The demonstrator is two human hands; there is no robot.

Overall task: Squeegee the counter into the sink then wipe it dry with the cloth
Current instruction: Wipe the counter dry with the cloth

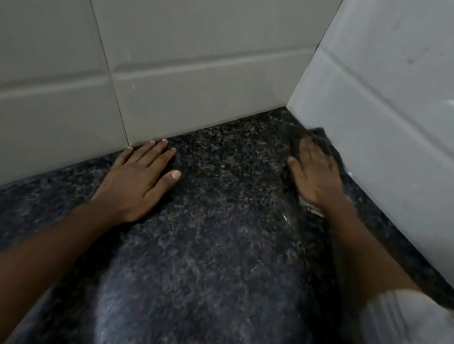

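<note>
Dark, limp grey cloth: far right on the speckled black stone counter, against the white tiled wall. Likely light, soft, bunching easily; best pressed flat from above. Right hand presses it, fingers spread. Left hand open, flat on counter.

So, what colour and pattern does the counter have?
The counter is dark grey-black stone, speckled with small lighter flecks; only the head view shows it.

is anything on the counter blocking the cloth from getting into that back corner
Nothing visible does. The dark cloth under the right hand lies beside the right wall, with bare counter up to the corner. The left hand rests flat, well aside.
</note>
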